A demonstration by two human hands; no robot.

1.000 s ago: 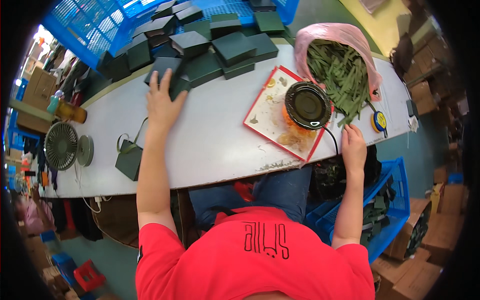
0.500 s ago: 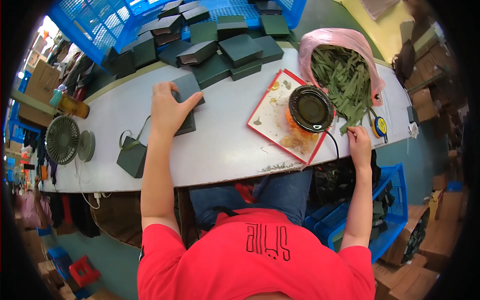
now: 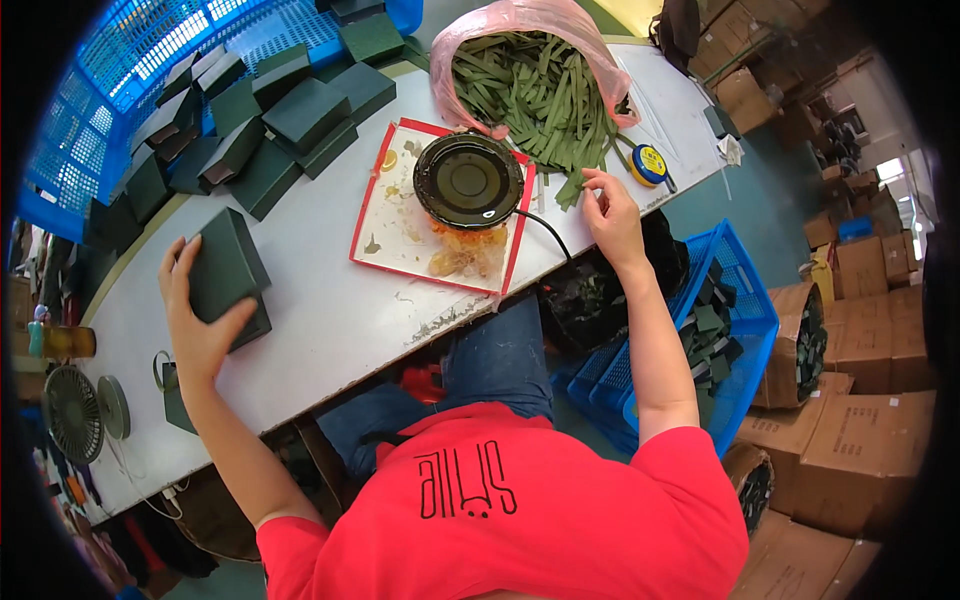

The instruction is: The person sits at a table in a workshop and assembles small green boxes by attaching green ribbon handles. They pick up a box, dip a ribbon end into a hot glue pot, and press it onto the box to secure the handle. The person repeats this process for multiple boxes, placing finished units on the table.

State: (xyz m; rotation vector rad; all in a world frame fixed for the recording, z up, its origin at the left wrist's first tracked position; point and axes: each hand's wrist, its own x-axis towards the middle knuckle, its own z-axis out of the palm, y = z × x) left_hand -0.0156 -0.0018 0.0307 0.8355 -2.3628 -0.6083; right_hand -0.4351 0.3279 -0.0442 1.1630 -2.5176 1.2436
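My left hand (image 3: 198, 320) spans a dark green box (image 3: 228, 265) on the white table, thumb on the near side and fingers along the far side. At the right, my right hand (image 3: 612, 218) has its fingers pinched at the end of a green ribbon strip (image 3: 571, 190). This strip hangs from a heap of similar strips (image 3: 535, 95) in an open pink plastic bag (image 3: 455, 40). Between my hands a round black pot (image 3: 468, 180) sits on a red-edged white board (image 3: 385, 225) stained with amber residue. Another green box (image 3: 178, 402), with a ribbon loop, is partly hidden behind my left forearm.
Several green boxes (image 3: 305, 112) are piled at the table's far left, by a blue crate (image 3: 95, 130). A yellow-blue tape measure (image 3: 648, 165) lies right of the bag. A fan (image 3: 72, 415) stands far left. Below right is another blue crate (image 3: 745, 330); cartons (image 3: 865, 445) stack beyond.
The view has turned to the right, shifting the table leftward. My left hand's fingers have spread wider around the box. My right hand remains at the ribbon strips, fingers still pinched.
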